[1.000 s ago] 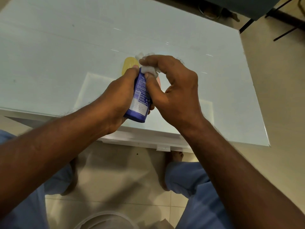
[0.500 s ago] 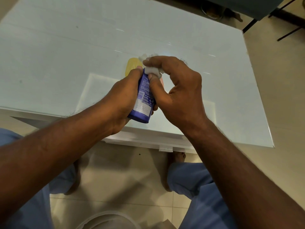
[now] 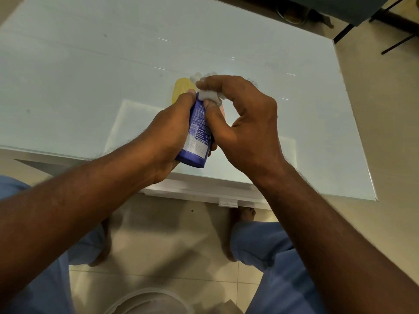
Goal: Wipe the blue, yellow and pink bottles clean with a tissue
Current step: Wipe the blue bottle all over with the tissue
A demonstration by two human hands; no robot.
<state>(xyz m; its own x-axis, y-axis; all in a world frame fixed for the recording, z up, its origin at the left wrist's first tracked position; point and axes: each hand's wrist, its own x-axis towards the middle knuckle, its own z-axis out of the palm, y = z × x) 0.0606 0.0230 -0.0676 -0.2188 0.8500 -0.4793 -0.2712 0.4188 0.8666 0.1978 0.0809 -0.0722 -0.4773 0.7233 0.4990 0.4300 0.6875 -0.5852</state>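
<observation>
Above glass table [image 3: 90, 75], left hand [image 3: 165, 134] is gripping blue bottle [image 3: 197, 137] while right hand [image 3: 244, 123] is pinching tissue [image 3: 209, 95] at its 12 o'clock end.

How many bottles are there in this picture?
3. The blue bottle is held in the left hand; the yellow bottle lies on the table beyond it; a pink bottle peeks out between the hands, mostly hidden.
</observation>
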